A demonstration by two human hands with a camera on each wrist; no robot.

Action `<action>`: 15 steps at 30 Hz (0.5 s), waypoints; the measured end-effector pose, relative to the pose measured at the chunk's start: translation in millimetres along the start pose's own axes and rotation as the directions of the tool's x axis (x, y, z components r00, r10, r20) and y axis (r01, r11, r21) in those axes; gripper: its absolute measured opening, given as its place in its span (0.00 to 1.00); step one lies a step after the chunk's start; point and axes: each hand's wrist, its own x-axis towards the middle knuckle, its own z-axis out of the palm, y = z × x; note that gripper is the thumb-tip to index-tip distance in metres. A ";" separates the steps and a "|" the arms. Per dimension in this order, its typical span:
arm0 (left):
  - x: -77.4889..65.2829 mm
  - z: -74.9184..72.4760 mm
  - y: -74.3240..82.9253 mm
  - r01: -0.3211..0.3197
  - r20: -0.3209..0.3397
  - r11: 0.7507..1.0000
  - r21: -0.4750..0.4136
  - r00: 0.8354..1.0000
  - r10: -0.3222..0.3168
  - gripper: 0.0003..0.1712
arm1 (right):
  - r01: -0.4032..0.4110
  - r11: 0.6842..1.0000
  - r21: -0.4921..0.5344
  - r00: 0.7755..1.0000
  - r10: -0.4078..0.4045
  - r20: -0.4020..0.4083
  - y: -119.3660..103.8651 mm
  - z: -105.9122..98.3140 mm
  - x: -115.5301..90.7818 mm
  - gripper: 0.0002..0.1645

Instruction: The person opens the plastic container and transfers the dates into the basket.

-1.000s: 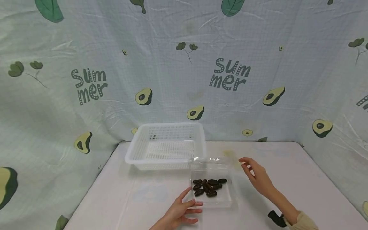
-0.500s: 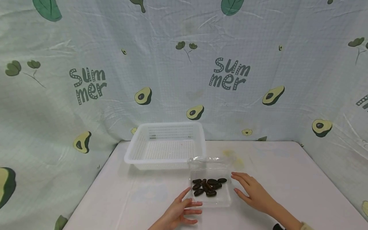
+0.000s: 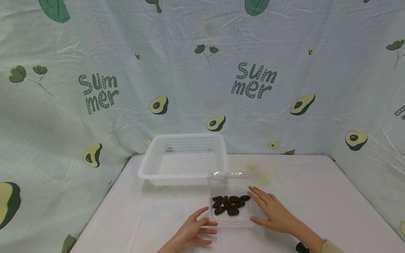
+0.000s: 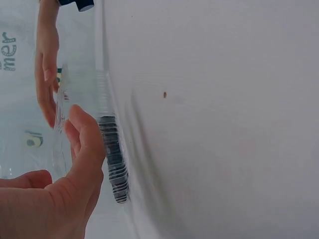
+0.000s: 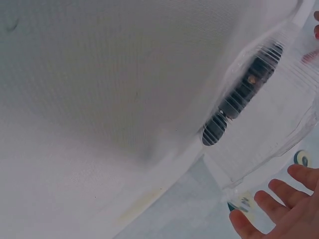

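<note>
A clear plastic box (image 3: 245, 218) stands on the table, its clear lid (image 3: 232, 177) folded back at the far side. Several dark brown dates (image 3: 233, 205) lie in it; the left wrist view shows the dates (image 4: 114, 162) through the ribbed wall. By the near left corner is my left hand (image 3: 191, 230), fingers spread and holding nothing. My right hand (image 3: 276, 213) reaches in at the right side, fingers extended over or against the edge; contact cannot be told. The right wrist view has the right hand's (image 5: 291, 211) fingers loosely bent, apart from the dates.
Behind the box, to the left, a white perforated basket (image 3: 177, 177) stands near the far table edge; the box's lid comes up close to its right corner. A printed curtain (image 3: 190, 80) hangs behind the white table (image 3: 316, 196).
My right hand has come down and left from beyond the box's far right corner to its right side, its fingers straightening. The left hand has shifted slightly left. Box and dates have stayed put.
</note>
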 end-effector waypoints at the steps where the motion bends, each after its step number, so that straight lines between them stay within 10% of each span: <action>1: -0.5 -0.7 0.9 0.005 0.000 1.000 0.008 1.000 -0.005 0.31 | 0.004 1.000 -0.002 1.000 -0.004 0.003 0.2 0.8 0.2 0.48; 15: 0.3 -11.9 14.7 -0.016 -0.018 0.990 0.140 1.000 0.019 0.26 | 0.024 1.000 -0.020 0.997 -0.023 0.071 0.1 6.1 6.8 0.51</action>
